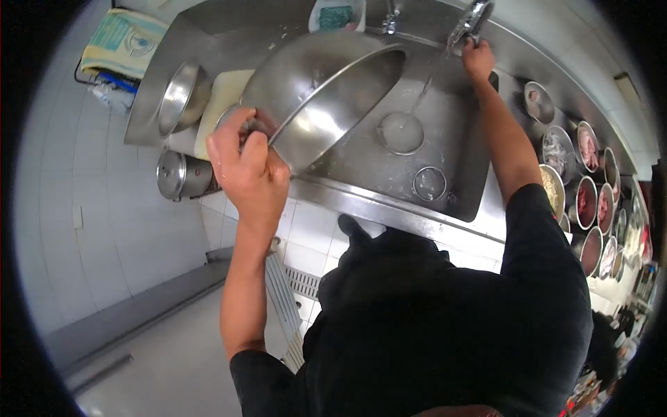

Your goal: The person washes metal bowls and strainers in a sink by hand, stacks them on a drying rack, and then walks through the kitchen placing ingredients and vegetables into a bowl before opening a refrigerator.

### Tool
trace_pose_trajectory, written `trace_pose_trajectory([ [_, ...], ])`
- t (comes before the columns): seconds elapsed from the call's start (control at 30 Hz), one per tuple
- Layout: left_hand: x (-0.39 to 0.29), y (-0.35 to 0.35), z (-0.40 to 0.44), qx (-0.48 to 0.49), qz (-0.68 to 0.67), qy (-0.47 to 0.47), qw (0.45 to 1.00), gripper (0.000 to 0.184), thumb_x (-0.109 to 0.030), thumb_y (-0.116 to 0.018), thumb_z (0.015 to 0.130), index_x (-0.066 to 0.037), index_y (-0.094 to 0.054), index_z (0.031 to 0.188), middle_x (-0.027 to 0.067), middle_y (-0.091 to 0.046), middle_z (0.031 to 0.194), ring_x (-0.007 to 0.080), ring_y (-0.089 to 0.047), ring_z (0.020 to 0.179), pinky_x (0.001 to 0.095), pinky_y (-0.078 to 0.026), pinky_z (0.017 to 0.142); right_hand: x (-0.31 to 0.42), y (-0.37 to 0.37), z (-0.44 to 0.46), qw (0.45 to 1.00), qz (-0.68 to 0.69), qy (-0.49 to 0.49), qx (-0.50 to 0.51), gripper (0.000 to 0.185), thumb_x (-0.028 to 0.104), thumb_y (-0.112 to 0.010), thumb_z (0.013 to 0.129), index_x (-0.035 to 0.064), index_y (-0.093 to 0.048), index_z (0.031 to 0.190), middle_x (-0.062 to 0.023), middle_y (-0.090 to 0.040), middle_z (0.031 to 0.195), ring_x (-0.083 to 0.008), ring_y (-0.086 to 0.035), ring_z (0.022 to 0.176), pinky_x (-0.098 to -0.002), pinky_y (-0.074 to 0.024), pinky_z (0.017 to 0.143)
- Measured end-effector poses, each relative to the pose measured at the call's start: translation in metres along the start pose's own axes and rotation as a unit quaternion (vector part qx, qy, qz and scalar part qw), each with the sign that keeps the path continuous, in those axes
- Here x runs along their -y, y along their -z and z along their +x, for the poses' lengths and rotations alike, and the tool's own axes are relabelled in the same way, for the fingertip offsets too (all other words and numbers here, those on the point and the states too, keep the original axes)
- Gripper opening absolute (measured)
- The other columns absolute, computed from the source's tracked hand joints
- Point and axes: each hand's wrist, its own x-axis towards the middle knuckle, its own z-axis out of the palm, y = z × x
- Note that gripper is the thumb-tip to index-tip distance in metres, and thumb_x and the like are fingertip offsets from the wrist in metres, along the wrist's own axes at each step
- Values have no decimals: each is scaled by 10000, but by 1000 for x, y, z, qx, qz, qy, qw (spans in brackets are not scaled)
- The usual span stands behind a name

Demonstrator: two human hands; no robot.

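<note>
The fingers (pixel 256 149) of the left hand (pixel 249 174) are curling tightly onto the near edge of a large steel bowl (pixel 302 66) in the head view. The bowl is standing tilted over the left part of the sink (pixel 354 163), its plain, rounded outside facing up and left, its open mouth leaning toward the right, and its inside is catching a bright patch of light. The left fingertips are bending in close together, clamping the rim, while the right hand (pixel 478 61) is reaching across the basin and closing around the faucet (pixel 469 28), the back of the hand partly hiding how its fingers are lying. A thin stream of water (pixel 427 83) is falling beside that hand onto a round, pale-looking piece (pixel 401 133) on the sink floor. Left of the large bowl, a cutting board (pixel 226 94) and a smaller metal bowl (pixel 182 99) are resting on the counter, with a lidded pot (pixel 182 174) sitting just below. Metal bowls of food (pixel 587 201) are crowding the right side, and white floor tiles (pixel 309 226) are showing below the sink's front edge.
</note>
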Motion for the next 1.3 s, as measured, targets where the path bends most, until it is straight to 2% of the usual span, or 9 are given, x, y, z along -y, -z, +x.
trace_pose_trajectory([
  [0.2,32,26,18,-91,-9,-30,995,154,151,-484,521,25,-441,599,114,-586,955,250,-488,737,315,-408,634,-52,-4,34,986,-55,26,158,492,478,-596,679,15,-638,840,-213,-612,890,-363,-580,882,-413,-440,763],
  [0.3,70,46,20,-154,-22,-33,987,150,152,-471,519,28,-434,595,115,-589,960,251,-491,736,309,-416,629,-20,27,-30,956,-132,57,256,351,358,-575,747,18,-636,809,-187,-610,930,-322,-584,891,-380,-451,759],
  [0.33,83,57,18,-168,-9,-22,986,131,140,-462,528,31,-427,591,119,-591,963,255,-507,739,302,-424,635,-109,-41,-31,881,-265,377,104,240,260,-555,767,35,-635,778,-139,-632,826,-287,-615,778,-360,-472,707],
  [0.43,129,93,8,-222,-45,35,973,82,107,-445,552,33,-425,582,115,-592,968,252,-525,741,299,-435,652,-83,-24,-108,744,-342,303,488,149,177,-555,705,84,-647,634,-69,-614,590,-194,-613,535,-314,-492,513],
  [0.5,158,122,-3,-242,-63,104,963,64,92,-435,572,40,-450,607,127,-591,964,244,-538,731,290,-436,662,-63,-13,-163,812,-171,68,554,160,153,-529,699,62,-638,623,-98,-597,558,-168,-578,443,-289,-468,449],
  [0.57,191,152,-14,-268,-60,186,943,80,83,-428,588,46,-477,639,128,-590,948,223,-541,716,284,-436,657,-9,16,-219,904,48,-146,398,155,103,-497,723,12,-618,695,-110,-562,527,-174,-546,411,-291,-433,391],
  [0.7,263,202,-42,-330,-162,422,829,170,90,-442,615,61,-525,760,109,-558,856,178,-512,682,296,-431,619,46,23,-267,886,196,-256,333,190,26,-461,744,-72,-572,863,-122,-545,559,-174,-516,409,-274,-393,347],
  [1.0,445,264,-113,-604,-269,525,536,223,99,-474,612,68,-478,833,158,-495,872,250,-501,685,393,-459,633,150,36,-299,902,245,-210,289,155,15,-515,726,-64,-575,845,-102,-566,613,-152,-532,470,-265,-427,418],
  [1.3,568,265,-215,-642,-237,628,370,191,76,-498,618,85,-433,798,169,-485,774,265,-487,547,415,-402,429,327,-40,-260,919,233,-36,315,174,40,-548,773,-45,-593,918,-67,-582,681,-107,-500,486,-242,-403,445],
])
